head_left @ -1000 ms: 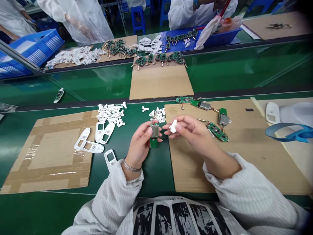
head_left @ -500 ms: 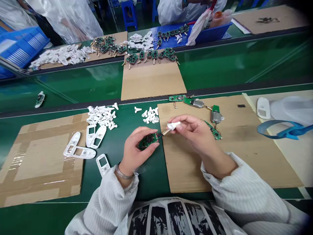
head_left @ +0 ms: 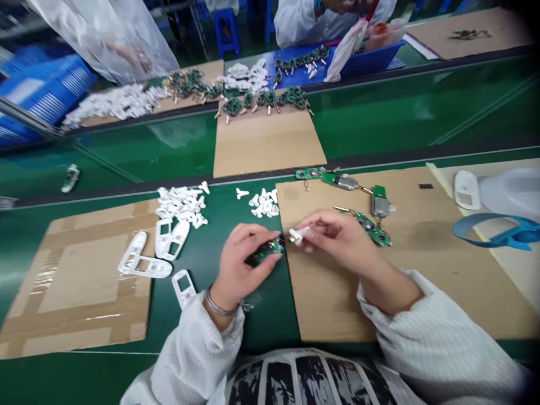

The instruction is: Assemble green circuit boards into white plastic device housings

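Observation:
Fingers and thumb of my left hand [head_left: 244,259] are closed around a green circuit board [head_left: 268,250] by its edges. Thin red wires run from the board toward a short metal tip [head_left: 292,240]. That tip sits at the left end of a small white plastic piece [head_left: 298,234], pinched by my right hand [head_left: 337,239] between thumb and fingers. The hands are close together above the left edge of a cardboard sheet [head_left: 337,304]. Loose white plastic pieces [head_left: 265,203] lie just beyond my left hand.
A larger pile of white pieces [head_left: 181,205] and white casing shells [head_left: 152,266] lie to the left. Circuit boards [head_left: 371,228] rest on the right cardboard near a blue strap [head_left: 476,228]. Across a raised divider, more boards [head_left: 291,97] and a co-worker's sleeve [head_left: 295,25] are visible.
Less of the metal tip shows outside the white piece than before. Both hands have come slightly lower in view, and the whole scene has shifted a little to the right.

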